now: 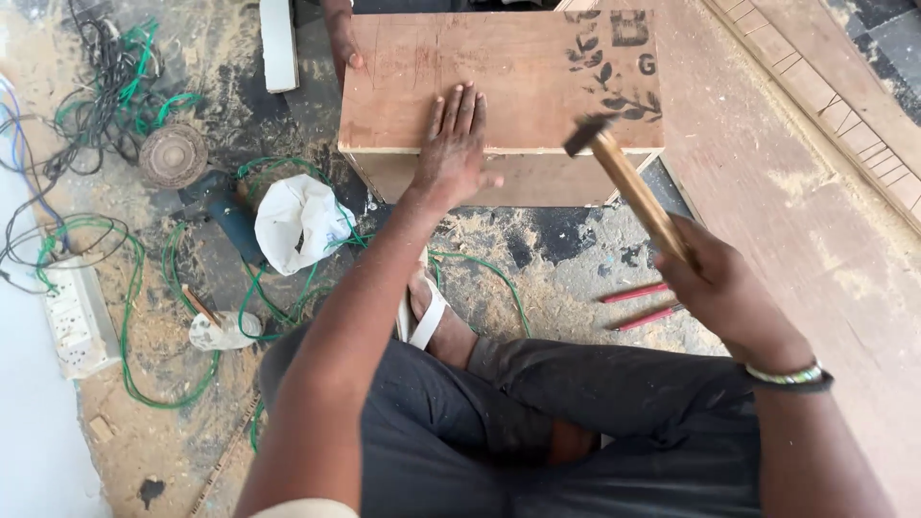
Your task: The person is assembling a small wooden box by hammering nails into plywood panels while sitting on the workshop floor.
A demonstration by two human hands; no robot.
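Note:
A plywood box [537,67] stands on the sawdust-covered floor in front of me. My left hand [453,144] lies flat on its top near the front edge, fingers spread. My right hand [724,288] grips the wooden handle of a hammer [624,177]; its dark head hovers just above the box's front right edge. Another person's hand [342,43] holds the box's far left corner.
Green and black cables [125,86] tangle at the left, beside a white power strip [77,321]. A white plastic bag [299,223] and a round disc [173,155] lie on the floor. Two red pencils [641,305] rest near my knee. Plywood sheets [815,192] are at the right.

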